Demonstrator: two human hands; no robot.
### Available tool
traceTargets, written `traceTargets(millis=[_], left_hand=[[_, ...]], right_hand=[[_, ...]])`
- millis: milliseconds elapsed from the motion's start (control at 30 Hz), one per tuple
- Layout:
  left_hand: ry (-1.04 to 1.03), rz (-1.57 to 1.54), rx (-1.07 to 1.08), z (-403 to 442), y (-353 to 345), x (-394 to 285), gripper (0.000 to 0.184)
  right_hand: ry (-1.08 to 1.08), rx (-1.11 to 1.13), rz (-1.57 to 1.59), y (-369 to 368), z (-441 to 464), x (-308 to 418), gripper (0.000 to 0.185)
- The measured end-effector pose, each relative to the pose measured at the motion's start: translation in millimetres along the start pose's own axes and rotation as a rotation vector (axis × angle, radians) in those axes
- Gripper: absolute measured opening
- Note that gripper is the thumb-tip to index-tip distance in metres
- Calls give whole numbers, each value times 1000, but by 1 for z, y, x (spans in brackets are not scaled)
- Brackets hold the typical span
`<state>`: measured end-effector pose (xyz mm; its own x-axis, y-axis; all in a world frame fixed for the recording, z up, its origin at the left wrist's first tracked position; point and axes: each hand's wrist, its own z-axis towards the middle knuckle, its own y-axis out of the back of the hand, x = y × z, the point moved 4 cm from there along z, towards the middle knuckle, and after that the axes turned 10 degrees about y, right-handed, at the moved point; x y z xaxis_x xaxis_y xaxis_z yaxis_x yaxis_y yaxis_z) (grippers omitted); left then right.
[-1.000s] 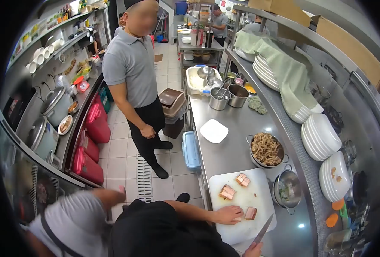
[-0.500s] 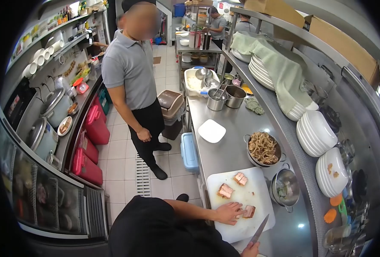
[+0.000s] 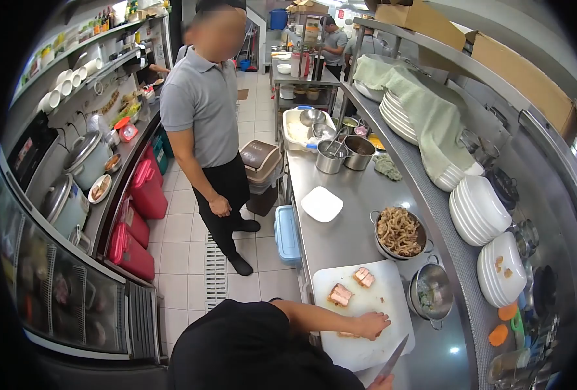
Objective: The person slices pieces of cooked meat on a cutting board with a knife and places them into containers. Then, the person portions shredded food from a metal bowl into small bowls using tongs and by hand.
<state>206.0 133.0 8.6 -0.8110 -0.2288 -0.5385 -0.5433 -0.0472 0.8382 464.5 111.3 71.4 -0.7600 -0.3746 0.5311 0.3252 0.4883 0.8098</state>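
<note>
My left hand (image 3: 371,324) is over the white cutting board (image 3: 392,292), fingers stretched out and apart, with nothing seen in them. A sliver of meat (image 3: 349,335) shows below my left wrist; the forearm covers the rest. Two chunks of cooked pork belly, one nearer (image 3: 340,296) and one farther (image 3: 364,277), lie beyond the hand on the board. My right hand (image 3: 382,382), partly cut off by the lower edge of the view, is closed round the handle of a knife (image 3: 394,357). The blade slants up at the board's near right side.
Right of the board stand a metal bowl (image 3: 433,292) and a pot of brown strips (image 3: 399,232). A white plate (image 3: 321,204) lies farther along the steel counter. Stacked plates (image 3: 480,208) fill the shelf at right. A person (image 3: 204,110) stands across the counter's left side.
My left hand has moved right from the third meat piece, which now shows only as a sliver under the wrist. The knife has stayed nearly in place.
</note>
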Motion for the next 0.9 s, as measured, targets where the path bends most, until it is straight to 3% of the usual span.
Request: traceTargets(millis=[33, 267, 333, 367, 433, 467, 533, 567, 667, 767, 833, 900], left_hand=[[-11, -5, -16, -3, 1, 0, 55], [81, -60, 42, 7, 10, 1, 53], [-218, -429, 136, 16, 7, 2, 61], [-209, -437, 136, 21, 1, 10, 61], [-436, -273, 62, 27, -7, 21, 72], [-437, -274, 61, 29, -13, 30, 72], [-316, -179, 2, 34, -18, 44, 88], [-317, -177, 0, 30, -18, 43, 88], [-55, -33, -9, 3, 6, 12, 86], [278, -107, -98, -19, 26, -10, 91], [236, -37, -166, -16, 16, -5, 90], [192, 13, -222, -9, 4, -1, 88]], right_hand=[[-41, 11, 29, 0, -1, 0, 36], [102, -18, 31, -39, 20, -61, 35], [8, 7, 69, -36, 20, -62, 33], [-3, 5, 64, -33, 19, -64, 33], [-5, 6, 50, -31, 20, -63, 33], [-4, 1, 46, -30, 21, -65, 33], [-2, -14, 36, -30, 22, -71, 33], [0, -22, 30, -32, 23, -74, 33], [16, -43, 46, -41, 26, -91, 33], [54, -79, 132, -54, 39, -95, 32], [-82, 2, 77, -56, 46, -103, 31], [-76, -26, 116, -54, 49, -101, 31]])
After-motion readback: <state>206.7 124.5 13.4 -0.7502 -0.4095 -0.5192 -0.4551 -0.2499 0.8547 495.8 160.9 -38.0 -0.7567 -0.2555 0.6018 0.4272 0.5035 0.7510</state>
